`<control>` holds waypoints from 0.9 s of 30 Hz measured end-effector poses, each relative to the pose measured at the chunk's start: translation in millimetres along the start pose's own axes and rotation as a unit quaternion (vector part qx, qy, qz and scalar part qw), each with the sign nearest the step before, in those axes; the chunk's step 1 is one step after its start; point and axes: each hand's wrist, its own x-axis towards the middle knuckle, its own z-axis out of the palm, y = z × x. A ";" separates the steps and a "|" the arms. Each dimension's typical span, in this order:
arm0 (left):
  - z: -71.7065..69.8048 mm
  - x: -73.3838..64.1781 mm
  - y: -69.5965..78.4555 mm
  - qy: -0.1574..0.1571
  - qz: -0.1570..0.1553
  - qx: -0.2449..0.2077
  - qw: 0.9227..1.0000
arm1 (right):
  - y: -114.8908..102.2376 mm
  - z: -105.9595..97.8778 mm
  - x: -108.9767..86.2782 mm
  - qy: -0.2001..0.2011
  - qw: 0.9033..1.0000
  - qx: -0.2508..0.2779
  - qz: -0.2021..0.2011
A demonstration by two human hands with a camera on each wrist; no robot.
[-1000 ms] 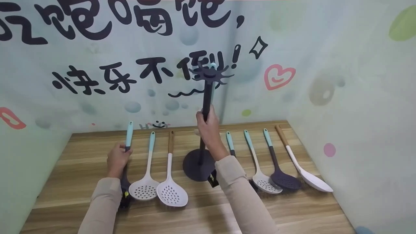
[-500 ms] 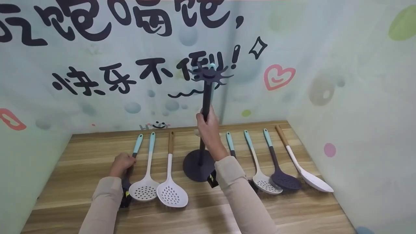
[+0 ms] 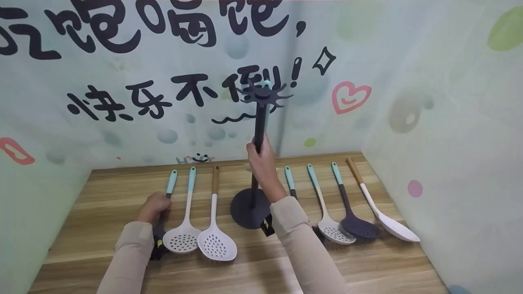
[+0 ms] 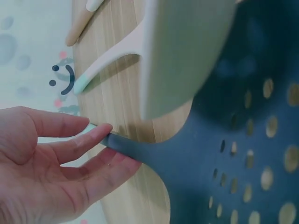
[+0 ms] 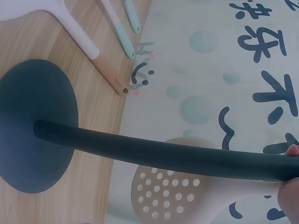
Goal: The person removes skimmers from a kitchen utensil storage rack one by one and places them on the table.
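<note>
At the table's left, my left hand (image 3: 154,206) pinches the neck of a dark skimmer (image 3: 172,179) below its mint-blue handle end. In the left wrist view, its fingertips meet the thin neck beside the broad holed head (image 4: 196,163). My right hand (image 3: 263,163) grips the upright pole of a dark utensil stand (image 3: 241,208), which has a round base and a ring of curved hooks (image 3: 263,96). Against the pole hangs a pale skimmer (image 5: 166,193), mostly hidden in the head view. Only fingertips (image 5: 288,200) of the right hand show in the right wrist view.
Left of the stand lie a beige skimmer (image 3: 182,241) and a wooden-handled white skimmer (image 3: 216,245). Several more utensils lie to its right, among them a beige skimmer (image 3: 336,230), a dark skimmer (image 3: 359,228) and a white spoon (image 3: 398,228). Printed cloth walls border the table.
The dark skimmer's handle end has dropped toward the table and shifted right. My left hand has moved slightly down and right with it. The right hand and stand stay put.
</note>
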 end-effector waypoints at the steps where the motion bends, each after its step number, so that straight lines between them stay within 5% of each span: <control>1: -0.8 -0.7 -0.7 -0.011 0.000 -0.010 1.000 | 0.1 -0.2 0.0 0.000 1.000 0.001 0.000; 8: -7.6 -7.5 0.3 -0.088 -0.012 -0.031 0.996 | 0.1 -1.2 -0.7 -0.007 1.000 0.008 0.000; 13: -5.7 -15.6 23.2 -0.083 0.009 0.093 0.992 | 2.2 -1.1 -0.2 -0.009 1.000 0.022 -0.002; 15: -2.8 -17.7 37.3 -0.058 0.044 0.152 0.986 | 2.9 -0.7 -0.2 -0.008 1.000 0.025 -0.006; 19: 5.6 -25.0 69.7 -0.019 0.138 0.178 0.974 | 4.0 0.2 -0.9 -0.006 1.000 0.022 -0.014; 23: 17.0 -37.7 107.8 -0.002 0.238 0.153 0.959 | 4.4 0.9 -1.8 -0.001 1.000 0.013 -0.022; 27: 32.3 -50.6 146.7 -0.010 0.310 0.076 0.948 | 4.3 0.5 -2.2 -0.002 1.000 0.014 -0.024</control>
